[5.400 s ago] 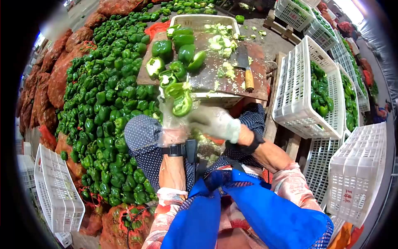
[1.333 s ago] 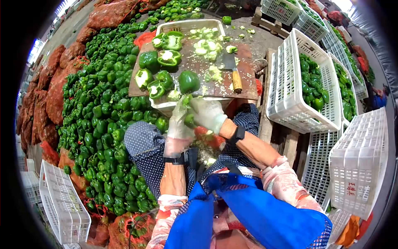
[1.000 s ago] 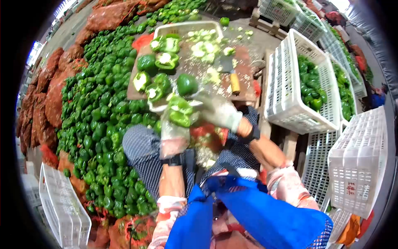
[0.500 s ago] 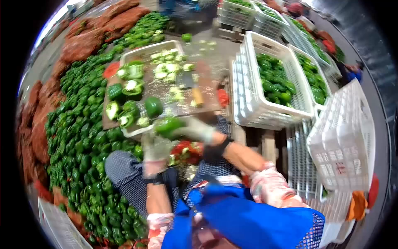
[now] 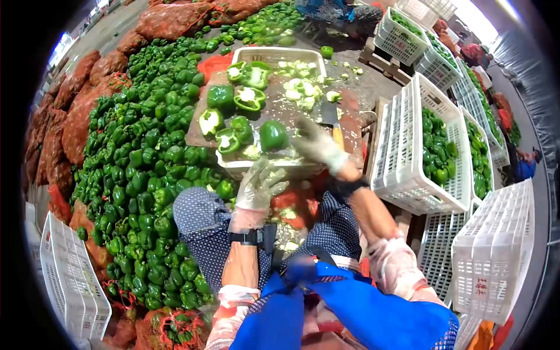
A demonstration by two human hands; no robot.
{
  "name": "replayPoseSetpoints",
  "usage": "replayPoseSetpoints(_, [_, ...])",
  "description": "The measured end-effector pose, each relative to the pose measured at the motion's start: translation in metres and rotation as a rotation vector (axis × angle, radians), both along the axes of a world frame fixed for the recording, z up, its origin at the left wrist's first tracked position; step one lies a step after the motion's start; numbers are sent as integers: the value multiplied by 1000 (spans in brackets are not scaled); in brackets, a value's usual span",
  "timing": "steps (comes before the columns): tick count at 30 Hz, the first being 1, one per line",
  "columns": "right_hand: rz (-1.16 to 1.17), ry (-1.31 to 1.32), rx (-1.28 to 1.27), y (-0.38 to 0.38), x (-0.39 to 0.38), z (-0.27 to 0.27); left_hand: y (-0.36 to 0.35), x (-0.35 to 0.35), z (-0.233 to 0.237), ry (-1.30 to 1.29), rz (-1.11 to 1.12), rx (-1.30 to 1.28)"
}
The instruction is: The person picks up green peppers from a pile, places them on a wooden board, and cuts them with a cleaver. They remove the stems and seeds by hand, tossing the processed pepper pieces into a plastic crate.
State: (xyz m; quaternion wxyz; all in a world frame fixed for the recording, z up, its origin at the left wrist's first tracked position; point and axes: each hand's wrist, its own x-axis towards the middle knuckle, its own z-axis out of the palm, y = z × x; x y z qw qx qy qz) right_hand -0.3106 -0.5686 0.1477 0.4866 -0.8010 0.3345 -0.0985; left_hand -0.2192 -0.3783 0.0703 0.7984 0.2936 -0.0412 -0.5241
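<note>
My left hand (image 5: pixel 261 185), in a whitish glove, is held palm up with its fingers apart in front of the cutting board (image 5: pixel 201 131). My right hand (image 5: pixel 319 144), gloved too and blurred by motion, hovers over the board's right part with fingers stretched out; I see nothing in it. Just left of it sits a whole green bell pepper (image 5: pixel 273 136). A knife (image 5: pixel 337 135) with a yellow handle lies beyond the right hand. Cut pepper pieces (image 5: pixel 249 99) and another pepper (image 5: pixel 220 96) rest on the board's left side. Pale pepper cores (image 5: pixel 302 92) are heaped at the back.
The board lies across a white tub (image 5: pixel 280 53). A large pile of green peppers (image 5: pixel 149 175) spreads on the left, bordered by red mesh sacks (image 5: pixel 76 131). White crates of peppers (image 5: pixel 402 146) stand at the right, beside a tilted crate (image 5: pixel 490 251). Another person (image 5: pixel 332 10) is at the back.
The green pepper held between both hands is gone from them. My hands have moved apart, the right one up over the board. The view has shifted, moving the scene rightward.
</note>
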Motion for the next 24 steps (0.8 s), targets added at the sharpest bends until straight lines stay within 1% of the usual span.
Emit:
replayPoseSetpoints(1, [260, 30, -305, 6, 22, 11, 0, 2, 2, -2, -2, -14])
replayPoseSetpoints(2, [331, 157, -448, 8, 45, -2, 3, 5, 1, -1, -5, -25])
replayPoseSetpoints(4, [383, 294, -880, 14, 73, -38, 8, 8, -1, -20, 29, -2])
replayPoseSetpoints(5, [413, 334, -810, 8, 78, -37, 8, 9, -2, -27, 38, 4])
replayPoseSetpoints(6, [442, 374, -741, 8, 82, -23, 6, 12, -3, -17, 34, 21])
replayPoseSetpoints(7, [405, 467, -628, 8, 80, -8, 6, 15, -4, -6, 31, 39])
replayPoseSetpoints(8, [386, 372, -667, -11, 79, -29, 8, 16, -5, 5, 27, 59])
replayPoseSetpoints(10, [233, 155, -557, -29, 61, -43, 7, 18, -3, 10, 32, 32])
replayPoseSetpoints(11, [79, -35, -138, -20, 46, -26, 6, 18, -1, 0, 36, 21])
replayPoseSetpoints(12, [56, -164, 380, -21, 36, -24, 7, 14, -2, -1, 41, 16])
replayPoseSetpoints(13, [92, -320, 868, -15, 21, -26, 3, 13, -12, -14, 35, -6])
replayPoseSetpoints(14, [116, -480, 1357, 1, 7, -19, 0, 12, -13, 72, -5, -28])
replayPoseSetpoints(15, [8, -504, 1259, 25, 2, 0, -4, 7, -16, 62, -29, -114])
replayPoseSetpoints(16, [320, -595, 1506, 25, 4, -25, -7, 3, -19, 45, -50, -197])
replayPoseSetpoints(17, [360, -542, 954, 45, 3, -16, -8, 1, -16, 65, -15, -165])
replayPoseSetpoints(19, [284, -407, 499, 52, -3, -37, -10, -4, -10, 102, 56, -102])
replayPoseSetpoints(20, [233, -314, 288, 55, -6, -48, -5, -7, 5, 84, 76, -96])
replayPoseSetpoints(22, [201, -197, 78, 44, -13, -48, 5, -12, 33, 46, 115, -82])
replayPoseSetpoints(23, [179, -294, -59, 49, -18, -31, 4, -8, 30, 145, 79, -143])
replayPoseSetpoints(24, [175, -255, -81, 55, -23, -17, 4, -5, 27, 247, 38, -202])
